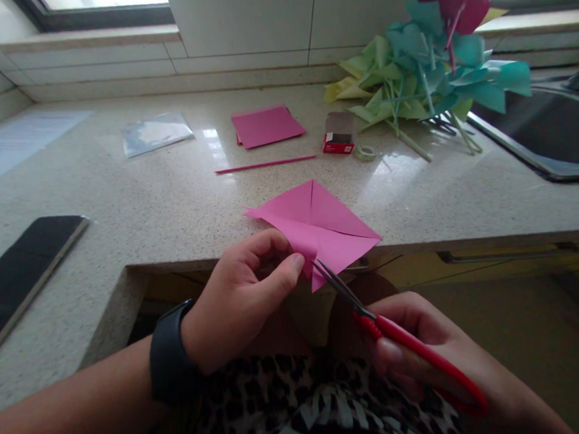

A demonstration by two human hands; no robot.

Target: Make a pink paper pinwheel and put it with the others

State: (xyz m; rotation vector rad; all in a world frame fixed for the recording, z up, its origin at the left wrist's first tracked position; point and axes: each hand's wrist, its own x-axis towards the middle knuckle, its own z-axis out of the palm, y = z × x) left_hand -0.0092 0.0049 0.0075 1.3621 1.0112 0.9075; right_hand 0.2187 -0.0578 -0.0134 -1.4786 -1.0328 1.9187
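Observation:
My left hand (254, 280) pinches a square of pink paper (343, 229) by its near left part, thumb and fingers closed on it. Slits run inward along the sheet's diagonals, and the held part curls up under the fingers. The sheet juts over the counter's front edge. In my right hand (424, 340) is a pair of scissors (420, 350) with red handles. Their tips touch the paper beside my left thumb, and the blades look nearly closed.
Behind the sheet lie a pink stick (265, 165), a stack of pink paper (267, 126), a small red box (338, 136) and a tape roll (366, 153). Paper pinwheels (423, 73) stand beside the sink (564, 135). A phone (23, 275) and a plastic sleeve (157, 134) lie left.

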